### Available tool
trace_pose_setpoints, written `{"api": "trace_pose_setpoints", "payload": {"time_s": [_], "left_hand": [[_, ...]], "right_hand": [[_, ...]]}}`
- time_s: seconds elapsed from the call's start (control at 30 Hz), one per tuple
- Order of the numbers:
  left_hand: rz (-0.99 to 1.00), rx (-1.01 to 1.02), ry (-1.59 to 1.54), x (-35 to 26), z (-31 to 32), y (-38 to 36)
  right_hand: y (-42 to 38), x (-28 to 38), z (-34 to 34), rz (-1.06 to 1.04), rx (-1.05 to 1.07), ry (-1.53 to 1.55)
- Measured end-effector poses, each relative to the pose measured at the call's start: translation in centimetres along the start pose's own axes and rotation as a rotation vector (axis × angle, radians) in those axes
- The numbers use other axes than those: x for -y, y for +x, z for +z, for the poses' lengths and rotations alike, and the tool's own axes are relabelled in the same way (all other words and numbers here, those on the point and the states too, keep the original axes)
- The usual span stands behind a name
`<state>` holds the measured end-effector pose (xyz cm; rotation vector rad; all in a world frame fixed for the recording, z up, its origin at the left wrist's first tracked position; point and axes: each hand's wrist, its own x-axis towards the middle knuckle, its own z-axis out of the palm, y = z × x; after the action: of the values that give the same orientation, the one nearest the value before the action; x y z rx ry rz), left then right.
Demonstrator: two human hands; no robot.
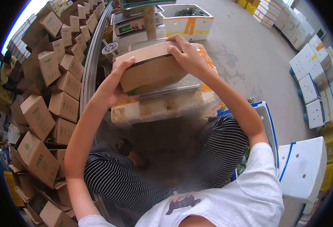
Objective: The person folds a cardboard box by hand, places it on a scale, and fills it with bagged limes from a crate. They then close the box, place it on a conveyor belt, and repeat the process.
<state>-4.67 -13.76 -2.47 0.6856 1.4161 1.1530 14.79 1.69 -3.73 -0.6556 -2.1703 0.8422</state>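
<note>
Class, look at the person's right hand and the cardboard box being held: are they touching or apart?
Touching. The head view shows the right hand lying over the top far edge of the cardboard box, its fingers pressed flat on the lid with no gap.

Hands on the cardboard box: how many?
2. The left hand grips the cardboard box at its left end; the right hand presses over its top right edge.

grey concrete floor (246, 56) at one o'clock, stacked brown cartons (49, 94) at nine, white foam boxes (310, 75) at three, daylight at eleven.
</note>
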Motion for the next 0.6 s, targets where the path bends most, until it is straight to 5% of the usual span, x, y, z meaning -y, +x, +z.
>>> {"api": "trace_pose_setpoints", "payload": {"time_s": [0.13,0.23,0.37,0.43,0.47,0.6], "left_hand": [[0.492,-0.041,0.046,-0.4,0.3,0.4],[1.232,-0.491,1.177,1.3,0.6,1.4],[1.828,-0.288,1.893,6.1,0.4,3.6],[1.881,-0.307,1.832,7.9,0.0,5.0],[1.905,-0.309,1.801,8.5,-0.2,5.3],[1.726,-0.196,1.765,7.5,-3.6,6.4]], "right_hand": [[-0.3,1.7,-2.6,-0.145,0.035,-0.001],[1.9,-0.1,-4.5,-0.263,-0.23,-0.086],[3.5,-2.7,-4.9,-0.369,-0.195,-0.315],[3.3,-3.7,-4.1,-0.461,0.008,-0.485],[3.8,-4.8,-4.2,-0.322,0.356,-0.203],[4.7,-5.1,-2.3,-0.113,0.314,-0.28]]}}
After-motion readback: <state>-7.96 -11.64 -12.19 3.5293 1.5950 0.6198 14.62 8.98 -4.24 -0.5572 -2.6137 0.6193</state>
